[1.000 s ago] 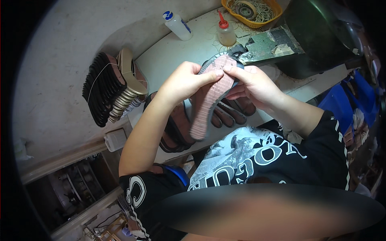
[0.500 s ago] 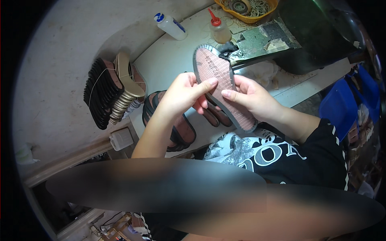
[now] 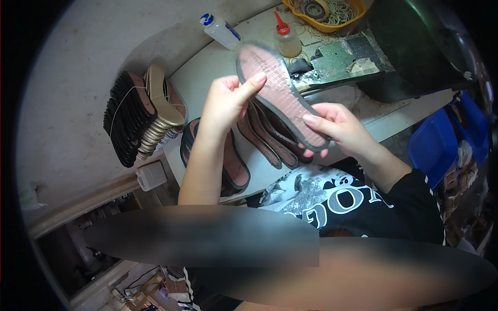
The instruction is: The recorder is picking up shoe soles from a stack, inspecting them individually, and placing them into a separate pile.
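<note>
Between both hands, tilted above the table, is a pinkish-brown shoe insole (image 3: pixel 277 85) with a dark grey rim. My left hand (image 3: pixel 231 101) pinches its upper, wider part, the thumb lying on the pink face. Near the lower, narrower end my right hand (image 3: pixel 334 124) grips it, thumb on top and fingertips showing beneath. Several more pink insoles with dark edges (image 3: pixel 264 140) lie on the table under the held one, partly hidden by it. Another group of dark-rimmed insoles (image 3: pixel 236 166) rests beside my left forearm, which covers part of it.
Tied bundles of black-edged insoles (image 3: pixel 129 114) and gold ones (image 3: pixel 158 98) stand at the left by the wall. Across the white table (image 3: pixel 194 65) are a white bottle (image 3: pixel 222 32), a red-tipped squeeze bottle (image 3: pixel 288 41), a yellow basket (image 3: pixel 332 23) and a green machine (image 3: pixel 347 59). Blue plastic (image 3: pixel 436 140) sits right.
The insole has shifted up and left, with a smoother face now showing. My right hand has slid toward its lower end, and more insoles on the table are uncovered.
</note>
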Demonstrator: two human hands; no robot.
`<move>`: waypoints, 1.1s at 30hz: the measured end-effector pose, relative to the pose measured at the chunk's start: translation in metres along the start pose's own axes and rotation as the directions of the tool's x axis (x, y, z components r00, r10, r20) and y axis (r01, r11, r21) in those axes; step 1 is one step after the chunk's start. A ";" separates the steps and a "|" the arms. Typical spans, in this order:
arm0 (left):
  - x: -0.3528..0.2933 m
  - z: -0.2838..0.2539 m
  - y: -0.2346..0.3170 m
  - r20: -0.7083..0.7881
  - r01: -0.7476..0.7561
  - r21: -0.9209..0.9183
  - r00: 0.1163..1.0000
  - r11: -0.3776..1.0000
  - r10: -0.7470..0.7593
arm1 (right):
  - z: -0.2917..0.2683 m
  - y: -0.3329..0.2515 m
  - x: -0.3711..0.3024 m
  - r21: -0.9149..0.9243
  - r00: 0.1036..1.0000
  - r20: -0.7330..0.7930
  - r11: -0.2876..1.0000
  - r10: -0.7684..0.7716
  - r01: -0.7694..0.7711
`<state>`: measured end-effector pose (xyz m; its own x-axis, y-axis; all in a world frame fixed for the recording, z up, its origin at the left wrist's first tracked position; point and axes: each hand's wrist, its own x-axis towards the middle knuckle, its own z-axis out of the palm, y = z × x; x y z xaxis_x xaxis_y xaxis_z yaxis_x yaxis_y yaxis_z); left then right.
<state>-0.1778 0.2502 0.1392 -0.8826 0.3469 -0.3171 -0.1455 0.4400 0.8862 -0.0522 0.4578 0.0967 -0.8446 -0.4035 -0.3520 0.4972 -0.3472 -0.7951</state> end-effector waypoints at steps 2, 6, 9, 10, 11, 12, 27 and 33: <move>-0.006 -0.002 0.003 0.001 -0.102 -0.184 0.995 0.978 0.103 | 0.011 -0.001 0.006 0.011 1.000 -0.002 1.000 -0.026 0.026; -0.061 0.001 0.001 -0.057 -0.229 -0.438 0.972 0.869 0.228 | 0.043 0.006 -0.021 -0.074 0.977 0.204 0.994 -0.069 0.086; -0.070 0.017 -0.009 -0.164 -0.253 -0.546 0.967 0.799 0.194 | 0.045 0.010 -0.014 -0.275 0.968 0.238 0.950 -0.079 0.145; -0.075 0.017 -0.014 -0.079 -0.196 -0.619 0.979 0.761 0.188 | 0.044 0.007 -0.011 -0.279 0.967 0.244 0.950 -0.073 0.143; -0.080 0.018 -0.016 -0.087 -0.196 -0.620 0.979 0.760 0.182 | 0.043 0.005 -0.008 -0.453 0.936 0.219 0.821 -0.276 0.348; -0.086 0.024 -0.015 -0.107 -0.252 -0.591 0.966 0.766 0.236 | 0.044 0.001 -0.007 -0.607 0.853 0.232 0.616 -0.468 0.503; -0.116 0.049 -0.015 -0.305 -0.600 0.205 0.711 0.773 0.633 | 0.052 -0.071 -0.008 -0.867 0.793 0.497 -0.226 -0.353 0.443; -0.108 0.054 -0.028 -0.395 -0.591 0.114 0.711 0.799 0.582 | 0.044 -0.040 0.013 -0.735 0.817 0.191 0.473 -0.544 0.486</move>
<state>-0.0539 0.2451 0.1300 -0.8885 0.1757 0.4239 0.4563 0.2405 0.8567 -0.0747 0.4289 0.1458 -0.9227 -0.3026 0.2389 -0.3215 0.2621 -0.9099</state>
